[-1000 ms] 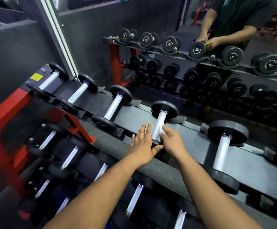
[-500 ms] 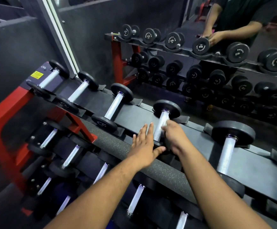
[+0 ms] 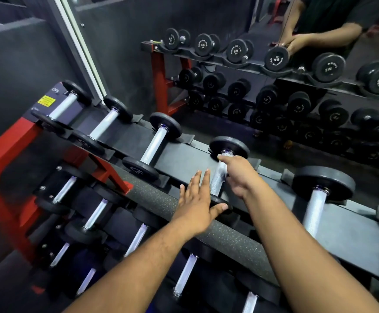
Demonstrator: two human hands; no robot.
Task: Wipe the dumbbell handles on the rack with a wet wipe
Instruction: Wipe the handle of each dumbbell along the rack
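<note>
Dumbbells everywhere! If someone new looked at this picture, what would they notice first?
Probably the two bare arms reaching in from the bottom: the right hand curls around the shiny handle of a dumbbell in the middle of the top shelf, while the left hand lies flat beside it, thumb against the near weight plate. Next, the bright red rack frame on the left, and the mirror behind, repeating the black dumbbells.

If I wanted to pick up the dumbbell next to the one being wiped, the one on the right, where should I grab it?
Grab the silver handle in the middle, coming down from above. It is the only thin part, bare and facing up between the two fat black end plates, so your fingers can probably curl round it there and the weight should balance.
</note>
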